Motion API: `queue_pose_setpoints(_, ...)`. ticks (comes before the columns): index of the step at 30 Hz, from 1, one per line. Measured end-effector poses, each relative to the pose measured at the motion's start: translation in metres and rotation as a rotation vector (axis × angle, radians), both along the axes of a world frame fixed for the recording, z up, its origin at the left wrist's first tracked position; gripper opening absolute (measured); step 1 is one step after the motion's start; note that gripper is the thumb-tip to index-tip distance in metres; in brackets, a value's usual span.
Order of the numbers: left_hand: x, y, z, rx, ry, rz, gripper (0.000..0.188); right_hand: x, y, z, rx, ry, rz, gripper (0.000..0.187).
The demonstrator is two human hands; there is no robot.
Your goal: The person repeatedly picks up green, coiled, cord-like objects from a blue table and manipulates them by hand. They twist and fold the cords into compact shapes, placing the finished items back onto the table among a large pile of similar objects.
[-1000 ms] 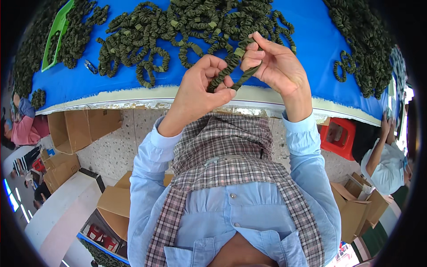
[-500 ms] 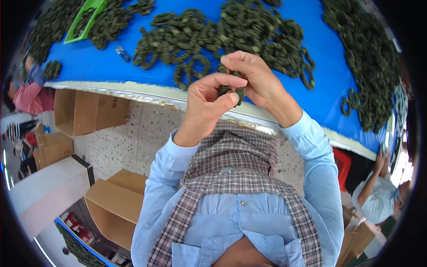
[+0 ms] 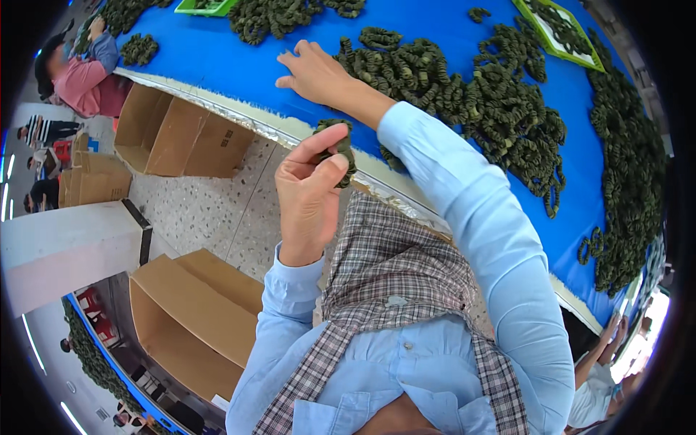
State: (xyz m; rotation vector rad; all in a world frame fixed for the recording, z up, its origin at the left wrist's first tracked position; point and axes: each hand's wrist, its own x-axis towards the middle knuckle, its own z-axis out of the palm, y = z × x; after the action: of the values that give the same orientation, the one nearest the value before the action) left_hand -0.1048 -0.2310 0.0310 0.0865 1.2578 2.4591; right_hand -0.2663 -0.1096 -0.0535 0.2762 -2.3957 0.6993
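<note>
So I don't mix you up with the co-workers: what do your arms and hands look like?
The left hand and right hand are bare, without gloves. The left sleeve and right sleeve are long, light blue and creased, ending in cuffs; I see no markings on them.

Bare fingers point(image 3: 288, 61), left and right; behind them, a light-blue cuff point(image 3: 297, 265) ends each long, plain sleeve point(image 3: 482, 210). Farther back from the fingers: a light-blue shirt point(image 3: 377, 360), softly gathered, with small round button point(image 3: 407, 346) and open collar point(image 3: 317, 415); over it, a grey-and-white checked apron point(image 3: 395, 257) with two broad straps point(image 3: 308, 373).
</note>
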Motion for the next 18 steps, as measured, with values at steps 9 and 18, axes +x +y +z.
queue_pose_setpoints(9,0.005,0.014,0.0,-0.005,-0.113,-0.092,0.033,0.005,0.03,0.037,-0.316,-0.153,-0.026,0.023)
queue_pose_setpoints(18,0.024,0.058,-0.012,0.038,-0.127,-0.394,0.032,0.253,0.111,0.099,-0.891,-0.426,-0.112,0.037)
